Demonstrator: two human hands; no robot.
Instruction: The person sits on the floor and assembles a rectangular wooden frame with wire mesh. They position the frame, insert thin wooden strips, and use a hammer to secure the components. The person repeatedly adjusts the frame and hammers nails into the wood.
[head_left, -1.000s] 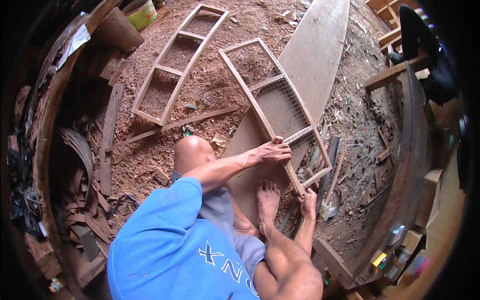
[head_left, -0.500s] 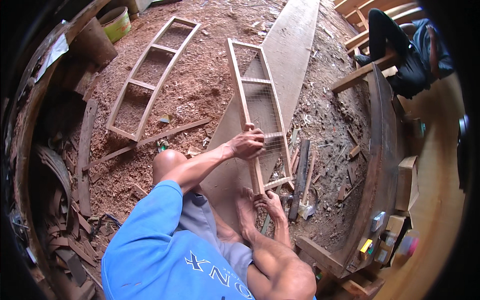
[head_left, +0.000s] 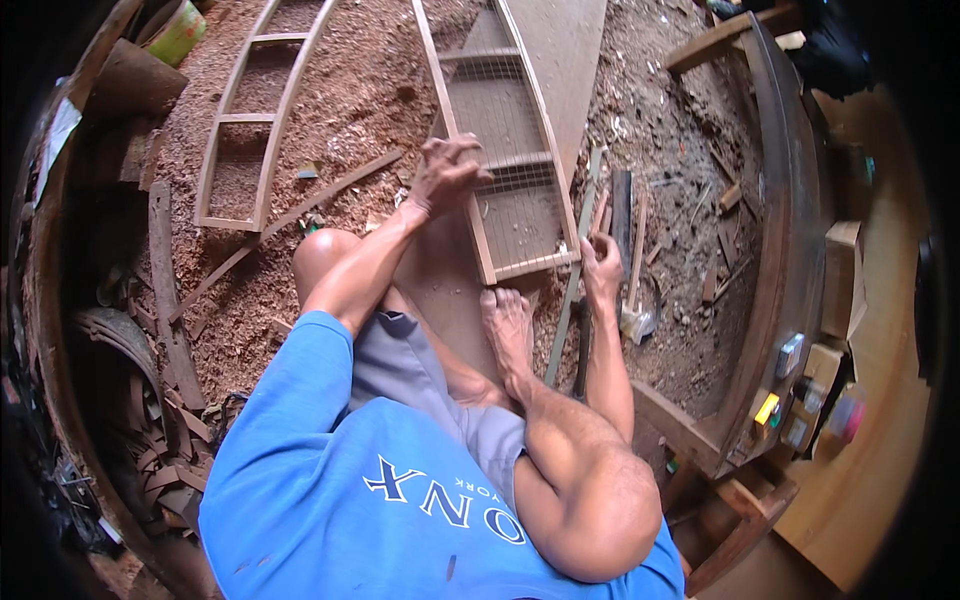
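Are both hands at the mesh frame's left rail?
No, the left hand is there, the right hand at the lower right corner of the mesh frame.

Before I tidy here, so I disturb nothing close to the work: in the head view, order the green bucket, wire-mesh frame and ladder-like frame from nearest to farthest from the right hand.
1. Wire-mesh frame: immediately left of the right hand.
2. Ladder-like frame: farther left.
3. Green bucket: far upper left.

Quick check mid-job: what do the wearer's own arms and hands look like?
The left hand and right hand are bare, with no gloves visible. A blue sleeve covers the left upper arm. The left forearm and right forearm are uncovered; the right sleeve is mostly hidden.
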